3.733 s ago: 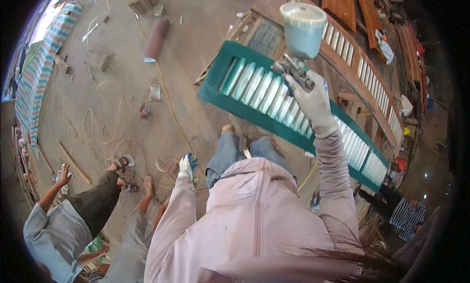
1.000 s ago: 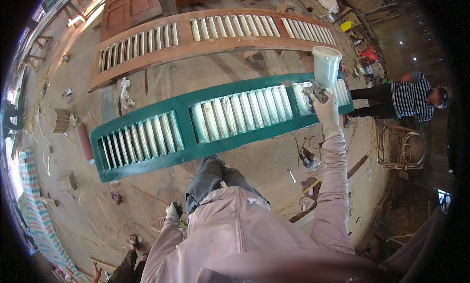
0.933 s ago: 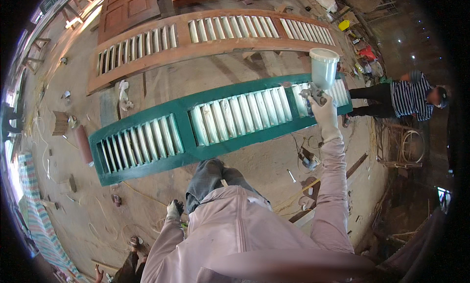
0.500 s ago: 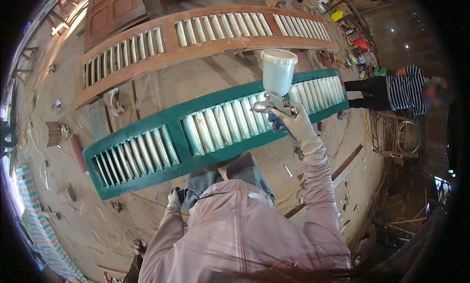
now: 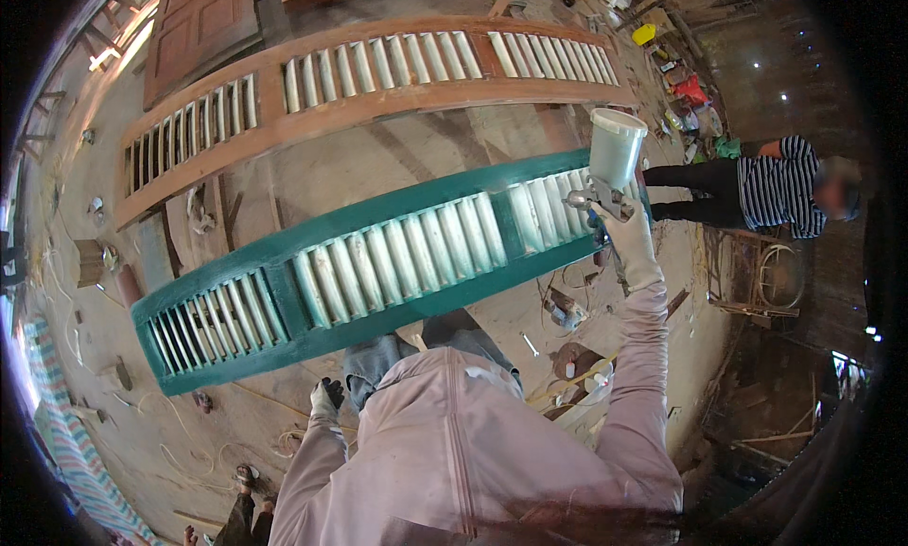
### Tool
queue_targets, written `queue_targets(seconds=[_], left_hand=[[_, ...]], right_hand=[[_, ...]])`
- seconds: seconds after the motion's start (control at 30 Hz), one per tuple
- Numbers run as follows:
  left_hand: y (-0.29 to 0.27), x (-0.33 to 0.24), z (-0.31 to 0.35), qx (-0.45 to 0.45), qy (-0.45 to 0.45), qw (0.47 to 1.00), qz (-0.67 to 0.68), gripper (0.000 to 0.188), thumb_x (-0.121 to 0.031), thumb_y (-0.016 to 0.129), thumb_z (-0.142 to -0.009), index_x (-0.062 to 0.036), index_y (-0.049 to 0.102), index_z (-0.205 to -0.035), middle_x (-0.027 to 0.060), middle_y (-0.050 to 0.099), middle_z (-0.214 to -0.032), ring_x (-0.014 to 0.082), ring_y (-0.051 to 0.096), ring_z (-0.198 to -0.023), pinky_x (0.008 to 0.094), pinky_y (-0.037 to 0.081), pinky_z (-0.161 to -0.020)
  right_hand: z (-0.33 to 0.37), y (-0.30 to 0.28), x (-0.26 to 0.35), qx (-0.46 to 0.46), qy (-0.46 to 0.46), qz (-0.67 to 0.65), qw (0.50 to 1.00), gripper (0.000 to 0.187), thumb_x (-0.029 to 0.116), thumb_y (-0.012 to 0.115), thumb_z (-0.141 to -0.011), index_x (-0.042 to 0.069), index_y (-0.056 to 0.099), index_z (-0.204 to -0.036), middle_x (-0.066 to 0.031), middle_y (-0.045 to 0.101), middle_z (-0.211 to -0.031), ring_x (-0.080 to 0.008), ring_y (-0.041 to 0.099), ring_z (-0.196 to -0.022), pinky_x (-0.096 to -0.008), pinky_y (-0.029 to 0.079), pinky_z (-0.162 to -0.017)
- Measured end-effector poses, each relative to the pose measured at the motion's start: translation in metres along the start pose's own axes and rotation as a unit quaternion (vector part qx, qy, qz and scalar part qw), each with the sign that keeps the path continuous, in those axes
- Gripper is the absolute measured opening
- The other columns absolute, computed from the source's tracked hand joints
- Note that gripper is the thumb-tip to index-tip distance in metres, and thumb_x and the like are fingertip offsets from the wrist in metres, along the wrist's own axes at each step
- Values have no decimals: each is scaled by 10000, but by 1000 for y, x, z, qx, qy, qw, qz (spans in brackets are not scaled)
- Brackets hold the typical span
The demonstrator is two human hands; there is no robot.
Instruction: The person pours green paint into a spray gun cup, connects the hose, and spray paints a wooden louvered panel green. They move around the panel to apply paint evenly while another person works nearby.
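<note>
My gloved right hand [image 5: 626,236] is wrapped round a spray gun [image 5: 605,202] with a pale cup [image 5: 617,151] on top. The gun is over the right end of a green louvred shutter panel [image 5: 312,338], whose slats are pale and streaked. Whether spray is coming out cannot be seen. Low beside my left leg hangs my gloved left hand [image 5: 326,398], its dark fingers curled, with nothing visible in them.
A brown louvred panel [image 5: 378,94] lies beyond the green one, with a brown door [image 5: 199,35] behind it. At the right stands a person in a striped shirt [image 5: 777,189]. Hoses [image 5: 194,451] and a wrench [image 5: 530,345] lie on the floor.
My right hand and the spray gun have moved right along the green panel, from its middle slats to its right end. In the view, both panels have shifted left. My left hand still hangs low.
</note>
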State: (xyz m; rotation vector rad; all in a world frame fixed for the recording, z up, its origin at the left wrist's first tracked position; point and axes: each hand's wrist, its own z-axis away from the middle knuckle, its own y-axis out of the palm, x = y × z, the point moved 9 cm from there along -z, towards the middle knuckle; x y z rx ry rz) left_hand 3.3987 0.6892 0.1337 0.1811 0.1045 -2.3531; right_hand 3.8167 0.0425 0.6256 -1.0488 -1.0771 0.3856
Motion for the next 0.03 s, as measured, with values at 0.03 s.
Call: queue_targets(seconds=[0.03], left_hand=[[10,5,2,-1,1,1000,-2,283,-312,462,-960,-135,546,-1164,131,657,-1038,287,603,-795,424,466,-642]], right_hand=[[-13,-8,-14,-11,1,5,1000,682,352,864,-728,-79,557,-1159,-220,645,-1115,-281,638,-1038,-368,502,-898]])
